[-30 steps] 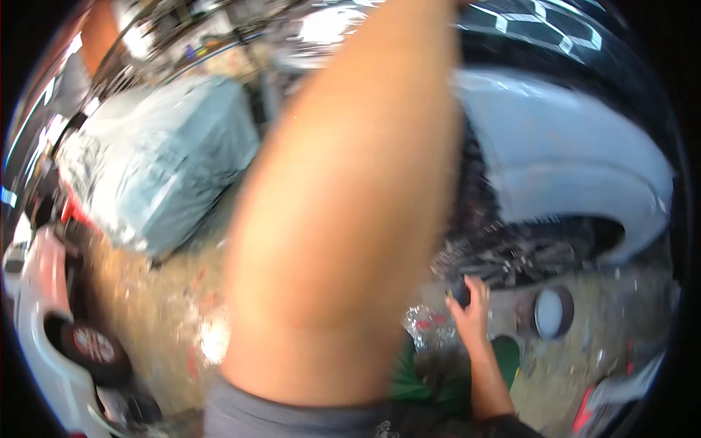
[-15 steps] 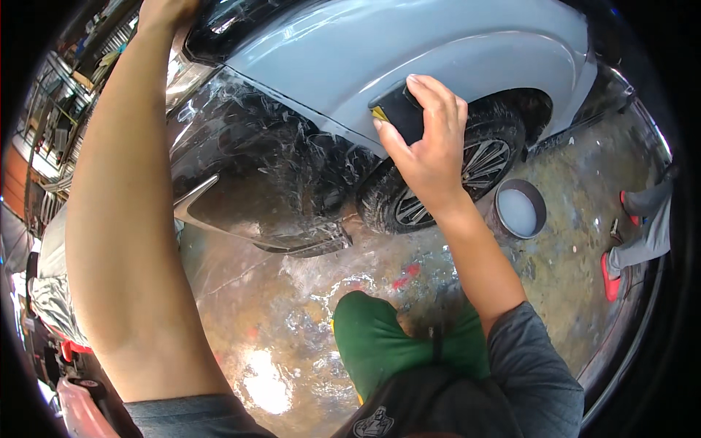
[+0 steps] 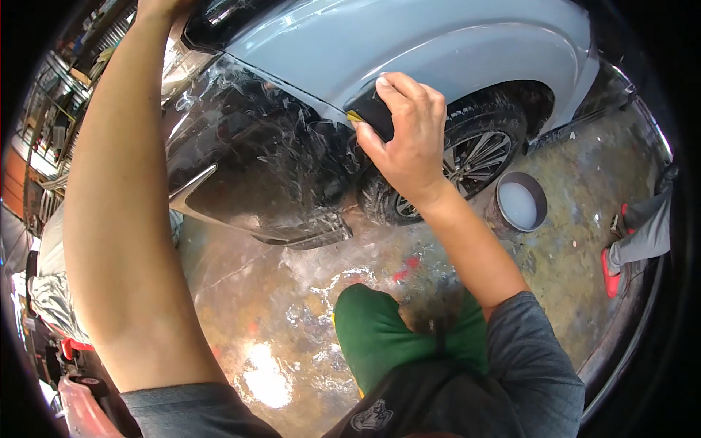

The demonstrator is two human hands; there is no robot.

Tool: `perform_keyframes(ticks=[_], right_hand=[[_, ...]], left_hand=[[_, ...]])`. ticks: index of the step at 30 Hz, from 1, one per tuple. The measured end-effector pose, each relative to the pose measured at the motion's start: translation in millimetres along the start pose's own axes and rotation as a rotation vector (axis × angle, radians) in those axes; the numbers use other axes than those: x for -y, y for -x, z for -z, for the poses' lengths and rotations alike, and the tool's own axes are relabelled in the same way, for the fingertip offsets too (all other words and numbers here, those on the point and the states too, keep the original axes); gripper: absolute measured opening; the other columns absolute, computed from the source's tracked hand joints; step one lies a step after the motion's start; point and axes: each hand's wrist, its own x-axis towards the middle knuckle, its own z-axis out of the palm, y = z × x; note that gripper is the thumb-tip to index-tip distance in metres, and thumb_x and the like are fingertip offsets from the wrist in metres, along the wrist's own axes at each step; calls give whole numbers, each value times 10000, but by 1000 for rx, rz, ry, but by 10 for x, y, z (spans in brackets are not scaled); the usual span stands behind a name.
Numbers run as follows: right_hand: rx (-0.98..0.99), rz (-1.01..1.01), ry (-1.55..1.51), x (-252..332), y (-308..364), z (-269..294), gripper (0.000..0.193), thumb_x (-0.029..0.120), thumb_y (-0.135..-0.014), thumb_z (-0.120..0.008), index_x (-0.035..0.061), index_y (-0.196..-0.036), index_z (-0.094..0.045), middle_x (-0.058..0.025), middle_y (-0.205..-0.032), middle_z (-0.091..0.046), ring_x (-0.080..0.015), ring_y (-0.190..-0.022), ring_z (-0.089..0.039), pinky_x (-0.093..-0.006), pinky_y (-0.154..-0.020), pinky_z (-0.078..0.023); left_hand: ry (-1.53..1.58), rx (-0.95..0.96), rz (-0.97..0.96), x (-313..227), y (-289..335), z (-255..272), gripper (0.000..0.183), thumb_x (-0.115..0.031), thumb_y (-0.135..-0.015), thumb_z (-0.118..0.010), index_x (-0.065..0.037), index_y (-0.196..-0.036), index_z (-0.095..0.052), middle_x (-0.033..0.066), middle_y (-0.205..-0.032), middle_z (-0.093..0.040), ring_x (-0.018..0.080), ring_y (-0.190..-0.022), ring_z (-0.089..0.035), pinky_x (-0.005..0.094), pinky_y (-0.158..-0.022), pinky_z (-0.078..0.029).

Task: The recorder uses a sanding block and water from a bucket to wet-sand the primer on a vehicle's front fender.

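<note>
My right hand (image 3: 409, 139) grips a black sanding block (image 3: 374, 111) with a yellow strip at one end, thumb on the near side and fingers over the far side. It rests against the lower edge of a light grey car fender (image 3: 328, 55), above the wheel arch. Just below the hand are the tyre and spoked wheel (image 3: 478, 159). White smears streak the black bumper (image 3: 248, 175) to the left. My left arm (image 3: 120, 212) reaches up to the top edge beside the car's front; most of my left hand (image 3: 162, 6) is cut off, its fingers hidden.
A dark bucket (image 3: 538, 196) of cloudy liquid stands on the wet, stained floor (image 3: 292, 306) right of the wheel. Farther right are the legs of another person (image 3: 642, 237) in grey trousers and red shoes. Cluttered shelving (image 3: 44, 124) lines the far left.
My right hand has moved left and slightly down along the fender with the sanding block, toward the seam with the bumper. My left arm stays almost still.
</note>
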Motion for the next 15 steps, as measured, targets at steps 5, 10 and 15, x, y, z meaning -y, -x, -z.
perform_keyframes(ticks=[5,10,15], right_hand=[[-178,-112,105,-420,-203,166,548,180,-790,-793,49,-1266,-556,-123,-1282,-581,-311,-1166,-535,-454,-986,-389],[12,-9,-6,14,18,1,593,202,-764,-790,68,-1289,-549,-92,-1314,-546,-322,-1126,-511,-462,-965,-396],[-199,-120,45,-340,-150,76,585,176,-782,-783,56,-1297,-530,-128,-1275,-564,-340,-1145,-512,-476,-968,-393]], left_hand=[[17,-17,22,-27,57,-26,742,-582,-1023,-412,5,-1468,-492,262,-1491,-501,377,-1388,-471,442,-1158,-358],[33,-13,21,-55,26,3,756,-598,-1017,-418,11,-1456,-507,265,-1479,-515,371,-1381,-485,432,-1154,-361],[18,-20,-19,16,24,-2,733,-584,-1021,-415,11,-1433,-530,269,-1442,-548,386,-1359,-502,424,-1146,-368]])
